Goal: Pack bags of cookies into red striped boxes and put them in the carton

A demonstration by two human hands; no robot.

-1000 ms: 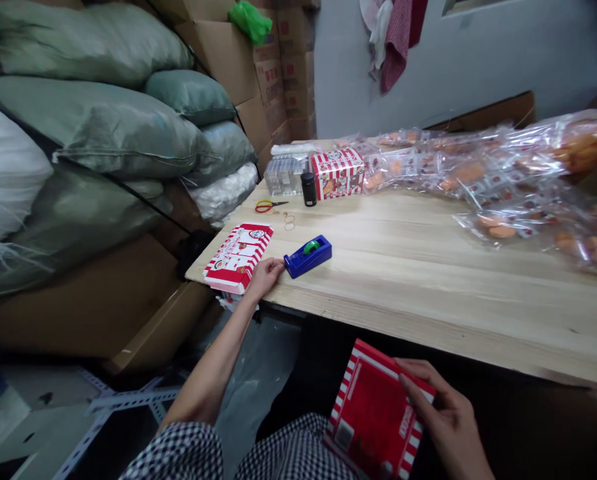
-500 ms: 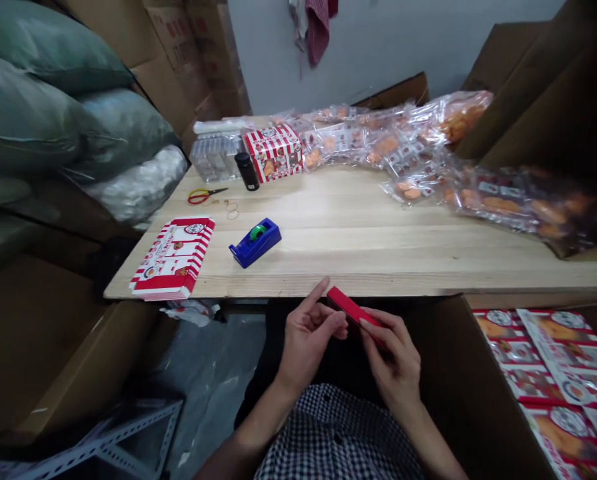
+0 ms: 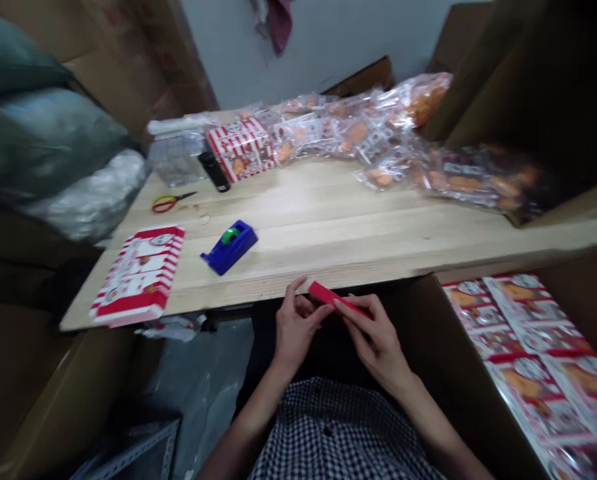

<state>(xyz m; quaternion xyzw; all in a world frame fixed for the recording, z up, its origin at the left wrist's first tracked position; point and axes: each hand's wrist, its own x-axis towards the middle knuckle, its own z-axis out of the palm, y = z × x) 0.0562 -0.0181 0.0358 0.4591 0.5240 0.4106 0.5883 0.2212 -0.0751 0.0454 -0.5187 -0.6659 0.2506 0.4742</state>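
Observation:
A narrow red cardboard piece is held above my lap, just off the table's front edge. My right hand grips its right end between thumb and fingers. On the other side, my left hand has its fingers curled, with the thumb against the lower edge of the piece and the index finger raised beside its left end. What lies beneath the red face is hidden by my hands. Closest on the table are a blue tape dispenser with a green roll and a stack of flat red-and-white cartons.
Scissors, a black bottle, a clear container and a striped box stand or lie further back. Clear-wrapped food packs line the table's rear. At right, a cardboard box holds printed packs.
The view has swung, so the table items sit further left. My left hand's index finger has bent, and its thumb has come to the edge of the red piece.

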